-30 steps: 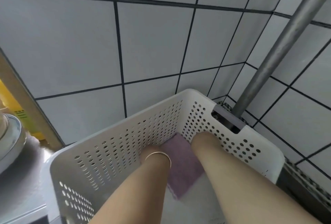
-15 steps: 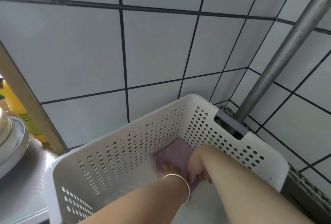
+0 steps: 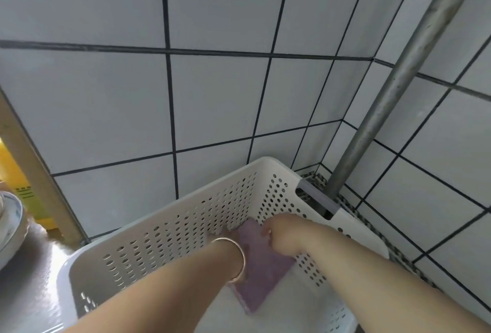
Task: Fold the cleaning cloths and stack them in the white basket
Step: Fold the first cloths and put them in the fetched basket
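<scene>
Right hand (image 3: 276, 237): fingers curled downward onto the far end of the purple cloth (image 3: 261, 271), knuckles up; whether they pinch the fabric or merely press it cannot be told. Left hand (image 3: 225, 234): almost wholly hidden behind its wrist and a thin bangle (image 3: 236, 258); it reaches the cloth's far left edge, but its finger posture cannot be determined. The two hands sit close together, the cloth between and beneath them.

The cloth lies flat on the floor of the white basket (image 3: 164, 229), in the far right corner, its far end near the perforated far wall. It appears as a folded oblong. Its long axis runs from that far corner diagonally back toward the near right, so it lies skewed to the basket's walls rather than square with them.

Progress, as judged: one folded cloth is placed in the basket; no second cloth is visible beneath or beside it, so the stack appears barely begun. Remaining cloths, if any, are out of view.

The basket stands on a grey counter (image 3: 32, 274) against a tiled wall (image 3: 212, 106), a metal pole (image 3: 385, 109) rising behind its far right corner.
</scene>
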The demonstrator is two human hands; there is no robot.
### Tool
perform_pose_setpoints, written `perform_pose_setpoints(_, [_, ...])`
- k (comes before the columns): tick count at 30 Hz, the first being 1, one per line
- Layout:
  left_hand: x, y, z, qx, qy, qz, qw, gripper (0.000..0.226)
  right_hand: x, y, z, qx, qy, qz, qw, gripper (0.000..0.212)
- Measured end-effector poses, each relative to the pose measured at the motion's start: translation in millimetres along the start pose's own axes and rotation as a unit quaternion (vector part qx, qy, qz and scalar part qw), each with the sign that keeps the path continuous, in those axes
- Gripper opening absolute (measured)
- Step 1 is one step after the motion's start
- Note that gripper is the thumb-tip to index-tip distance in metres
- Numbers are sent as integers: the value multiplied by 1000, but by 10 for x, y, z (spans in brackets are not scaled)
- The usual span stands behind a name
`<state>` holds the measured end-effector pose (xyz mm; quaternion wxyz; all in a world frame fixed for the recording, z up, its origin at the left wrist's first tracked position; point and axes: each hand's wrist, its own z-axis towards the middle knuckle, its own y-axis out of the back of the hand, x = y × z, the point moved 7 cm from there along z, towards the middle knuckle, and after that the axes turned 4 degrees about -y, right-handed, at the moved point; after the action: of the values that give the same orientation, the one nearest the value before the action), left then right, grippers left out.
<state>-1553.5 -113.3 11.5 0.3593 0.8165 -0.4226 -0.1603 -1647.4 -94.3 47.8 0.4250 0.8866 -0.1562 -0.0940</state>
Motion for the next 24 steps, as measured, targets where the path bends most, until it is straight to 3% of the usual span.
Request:
perform_pose_setpoints(3, [-11, 415, -450, -129, -31, 14, 991, 54, 44, 302, -334, -140, 82, 100, 982, 43])
perform_pose_setpoints(5, [21, 615, -820, -183, -37, -43, 981, 52, 74, 511, -611, -236, 123, 65, 962, 47])
perform_pose_setpoints(7, [138, 614, -1093, -217, -21, -116, 969, 55, 129, 671, -872, -362, 158, 16, 918, 46])
perform_pose_setpoints(9, [265, 550, -1420, -269, 2, -164, 949, 55, 97, 736, -1049, -433, 160, 17, 887, 43])
perform_pose_setpoints(11, [414, 421, -1714, -327, 38, -204, 922, 52, -16, 701, -1057, -450, 123, 13, 884, 42])
perform_pose_setpoints(14, [619, 123, -2099, -414, 141, -183, 881, 49, -275, 571, -1016, -443, 8, 50, 895, 47])
perform_pose_setpoints(17, [710, -243, -2322, -449, 219, -207, 841, 56, -464, 357, -1016, -426, -81, 101, 895, 58])
perform_pose_setpoints(20, [674, -565, -2324, -448, 242, -288, 811, 67, -561, 216, -979, -400, -112, 105, 904, 65])
perform_pose_setpoints(24, [631, -736, -2381, -485, 258, -379, 744, 75, -601, 270, -978, -394, -109, 133, 903, 71])
